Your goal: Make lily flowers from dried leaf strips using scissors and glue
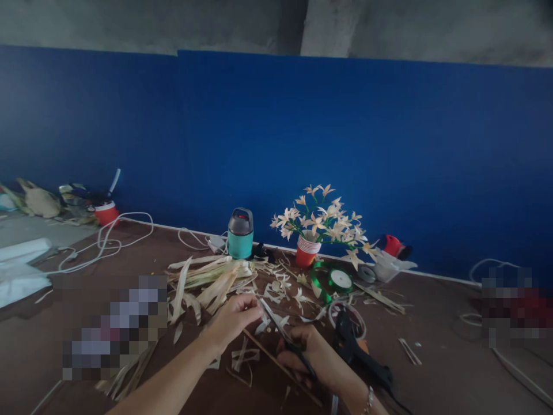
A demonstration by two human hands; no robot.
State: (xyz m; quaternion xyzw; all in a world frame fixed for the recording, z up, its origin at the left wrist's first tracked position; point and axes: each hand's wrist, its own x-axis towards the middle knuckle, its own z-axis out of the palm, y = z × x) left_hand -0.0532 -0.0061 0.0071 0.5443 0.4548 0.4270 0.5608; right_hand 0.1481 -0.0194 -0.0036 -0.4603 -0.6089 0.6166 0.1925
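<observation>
My right hand [313, 351] is closed round a pair of dark-handled scissors [280, 329], whose blades point up and left. The fingers of my left hand [237, 317] pinch a small pale piece of husk [261, 305] close to the scissor tips. Just beyond lie dried corn husks [216, 279] in a loose pile, with pale husk flowers [283, 282] and cut scraps beside them. Under my hands a thin brown stick [276, 363] crosses the table at a slant. A black glue gun [363, 357] rests right of my right hand.
Finished husk flowers [319, 219] stand in stacked red cups [307, 252] at the back. Nearby are a teal-and-grey container [241, 235], a green ribbon spool [341, 279] and a clear tape roll [362, 331]. White cables [106, 242] run across the left. A blue panel [302, 144] closes the back.
</observation>
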